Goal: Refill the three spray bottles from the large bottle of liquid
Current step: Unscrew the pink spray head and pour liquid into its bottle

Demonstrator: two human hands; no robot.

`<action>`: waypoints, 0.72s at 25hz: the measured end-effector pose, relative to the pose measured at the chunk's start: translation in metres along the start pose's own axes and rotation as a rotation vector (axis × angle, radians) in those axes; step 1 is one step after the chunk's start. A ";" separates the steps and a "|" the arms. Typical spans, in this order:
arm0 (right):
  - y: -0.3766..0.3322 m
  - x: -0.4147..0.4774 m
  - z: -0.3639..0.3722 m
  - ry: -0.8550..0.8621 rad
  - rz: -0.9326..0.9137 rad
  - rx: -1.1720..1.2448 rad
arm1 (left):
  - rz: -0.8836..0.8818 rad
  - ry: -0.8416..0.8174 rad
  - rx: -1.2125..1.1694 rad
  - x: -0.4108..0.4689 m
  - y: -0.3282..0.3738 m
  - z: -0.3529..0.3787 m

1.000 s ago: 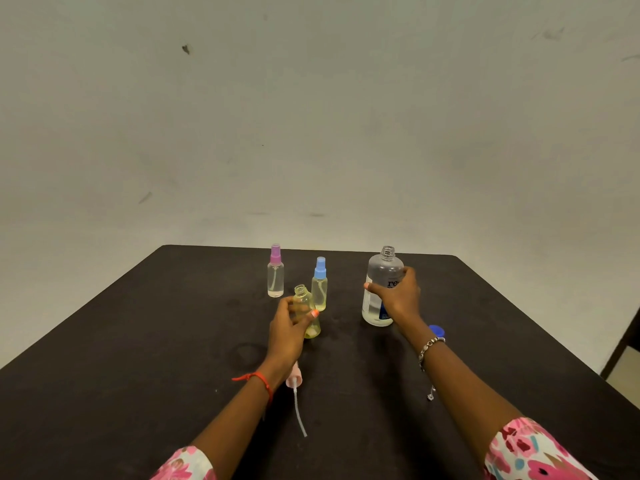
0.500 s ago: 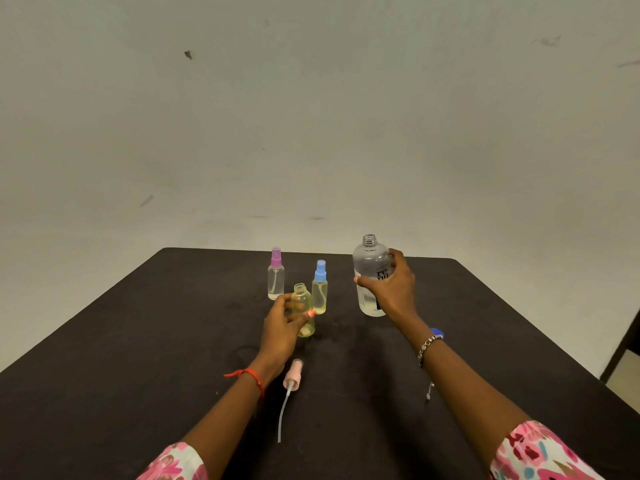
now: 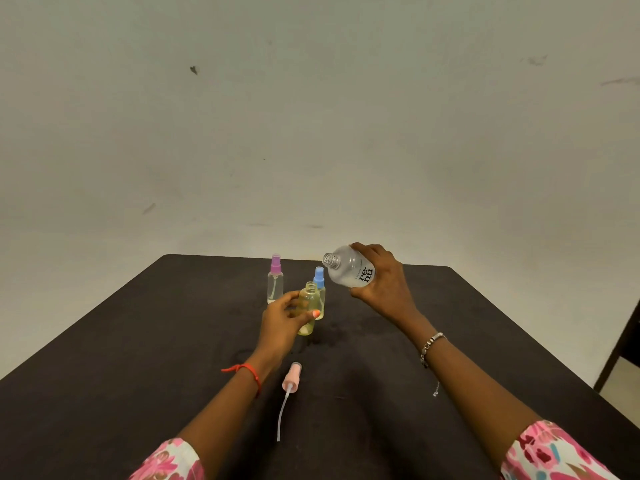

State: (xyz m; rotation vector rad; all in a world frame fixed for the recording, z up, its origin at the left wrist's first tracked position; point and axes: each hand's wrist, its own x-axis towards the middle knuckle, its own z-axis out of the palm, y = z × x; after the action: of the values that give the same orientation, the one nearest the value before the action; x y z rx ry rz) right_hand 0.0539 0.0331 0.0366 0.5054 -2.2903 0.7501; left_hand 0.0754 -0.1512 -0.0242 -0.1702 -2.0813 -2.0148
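Note:
My right hand (image 3: 384,289) holds the large clear bottle (image 3: 348,267) in the air, uncapped and tilted with its mouth to the left, above and right of the small bottles. My left hand (image 3: 282,323) grips an open yellowish spray bottle (image 3: 308,308) standing on the black table (image 3: 138,341). Its pink spray head (image 3: 291,377) with a long tube lies on the table near my left wrist. Behind stand a blue-capped spray bottle (image 3: 319,282) and a purple-capped spray bottle (image 3: 275,278).
A plain pale wall rises behind the table. The table's right edge drops off near a dark piece of furniture (image 3: 623,348) at the far right. The large bottle's blue cap is not visible now.
My right hand lifted the large bottle off the table and tipped its mouth leftward toward the open small bottle. My left hand stays on the small bottle.

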 end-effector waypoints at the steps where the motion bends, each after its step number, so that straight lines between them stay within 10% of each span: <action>1: 0.000 0.000 -0.001 -0.011 -0.013 -0.035 | 0.002 -0.005 -0.004 -0.001 0.003 0.000; 18: 0.006 0.001 -0.009 0.022 -0.161 -0.254 | -0.006 -0.058 0.015 -0.009 0.024 0.007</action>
State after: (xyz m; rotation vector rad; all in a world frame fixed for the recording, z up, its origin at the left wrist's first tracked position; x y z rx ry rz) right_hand 0.0542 0.0426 0.0406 0.5510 -2.2515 0.3777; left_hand 0.0897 -0.1426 -0.0034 -0.2225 -2.1336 -2.0198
